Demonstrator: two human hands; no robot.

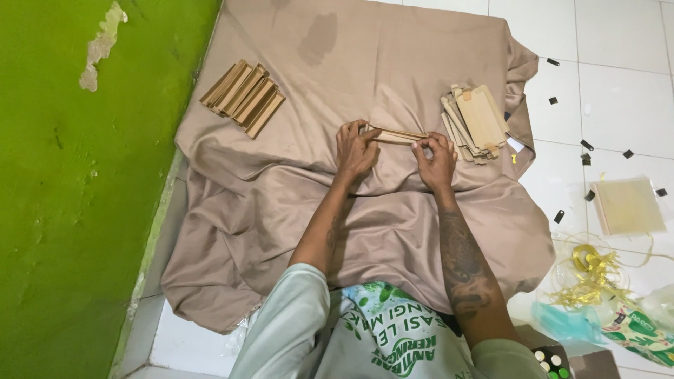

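Both hands hold one flat tan cardboard piece (397,135) over a beige cloth (295,182) spread on the floor. My left hand (354,149) pinches its left end, and my right hand (435,160) pinches its right end. The piece lies edge-on, long and narrow. A row of folded tan cardboard pieces (243,97) lies on the cloth to the upper left. A loose stack of flat tan cardboard sheets (475,123) lies on the cloth just right of my right hand.
A green wall (70,175) with peeling paint runs along the left. White floor tiles (618,91) at the right carry small black scraps, a yellowish flat sheet (627,205), tangled gold ribbon (593,270) and plastic packets (635,330).
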